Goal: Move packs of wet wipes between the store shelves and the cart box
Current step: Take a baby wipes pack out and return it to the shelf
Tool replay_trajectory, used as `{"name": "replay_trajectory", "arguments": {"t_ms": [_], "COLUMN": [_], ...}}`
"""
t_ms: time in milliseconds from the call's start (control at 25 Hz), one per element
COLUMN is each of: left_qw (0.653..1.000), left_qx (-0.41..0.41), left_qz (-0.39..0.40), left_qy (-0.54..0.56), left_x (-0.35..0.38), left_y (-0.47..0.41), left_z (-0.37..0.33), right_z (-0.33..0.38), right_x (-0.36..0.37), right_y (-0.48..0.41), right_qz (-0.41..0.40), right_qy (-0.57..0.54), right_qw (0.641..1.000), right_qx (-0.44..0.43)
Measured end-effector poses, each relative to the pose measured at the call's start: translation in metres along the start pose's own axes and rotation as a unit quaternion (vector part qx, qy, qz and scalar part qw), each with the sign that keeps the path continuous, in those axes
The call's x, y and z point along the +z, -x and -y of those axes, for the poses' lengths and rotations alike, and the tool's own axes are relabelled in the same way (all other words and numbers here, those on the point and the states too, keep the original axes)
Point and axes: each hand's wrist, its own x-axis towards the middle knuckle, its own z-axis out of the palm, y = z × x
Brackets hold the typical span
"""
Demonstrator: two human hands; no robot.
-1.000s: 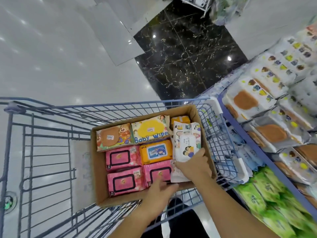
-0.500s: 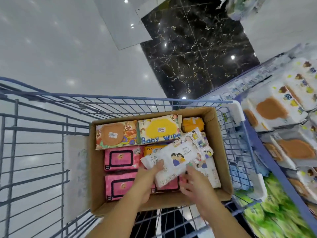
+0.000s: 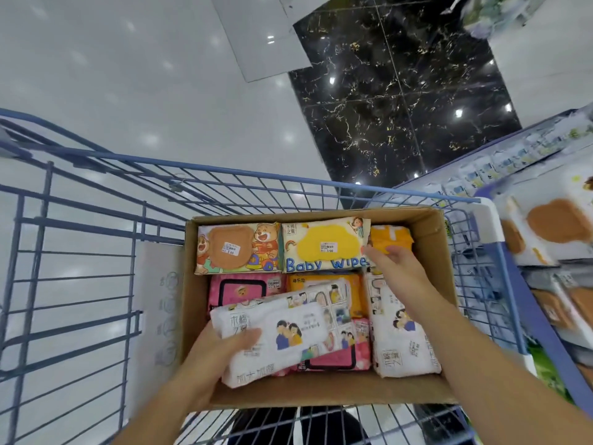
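The left hand pinches a white pack in its grip above the box; the right hand, grip spread, lies over an orange pack.

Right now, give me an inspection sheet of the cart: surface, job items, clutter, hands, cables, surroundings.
Surface: cardboard box in the blue wire cart.
Job's things: white pack held tilted over pink packs; second white pack along box's right wall; bear pack, Baby Wipes pack, orange pack in far row.
Clutter: nothing seen.
Hands: left hand grips the white pack; right hand open at the orange pack.
Cables: nothing seen.
Surroundings: shelves of wipes on the right; glossy floor.
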Motion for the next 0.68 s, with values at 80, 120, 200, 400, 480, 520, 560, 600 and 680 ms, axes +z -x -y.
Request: {"name": "replay_trajectory", "arguments": {"t_ms": [80,120,200,400,480,520,560,600,680], "left_qw": [1.0,1.0,0.999,0.998,0.997,0.997,0.996,0.996,0.996], "left_qx": [0.011,0.002,-0.006,0.007,0.018,0.021,0.026,0.029,0.036], "left_qz": [-0.004,-0.011,-0.021,-0.042,-0.066,-0.075,-0.079,-0.083,-0.074], "left_qy": [0.02,0.023,0.032,0.034,0.018,0.004,-0.009,-0.024,-0.041], "left_x": [-0.024,-0.03,-0.039,-0.038,-0.033,-0.032,-0.034,-0.036,-0.038], "left_y": [0.001,0.002,-0.001,0.001,0.013,0.021,0.028,0.038,0.062], "left_z": [0.005,0.007,0.012,0.015,0.005,-0.002,-0.007,-0.014,-0.032], "right_z": [0.012,0.016,0.022,0.028,0.026,0.025,0.024,0.021,0.015], "right_x": [0.017,0.025,0.035,0.038,0.031,0.024,0.017,0.008,-0.014], "right_y": [-0.014,-0.022,-0.036,-0.031,-0.01,0.006,0.023,0.04,0.077], "right_qz": [0.06,0.082,0.105,0.091,0.049,0.034,0.025,0.015,0.001], "right_qy": [-0.026,-0.037,-0.043,-0.043,-0.077,-0.095,-0.114,-0.128,-0.17], "right_qw": [0.998,0.996,0.992,0.992,0.995,0.994,0.993,0.991,0.985], "right_qx": [0.021,0.03,0.049,0.07,0.046,0.032,0.025,0.022,0.013]}}
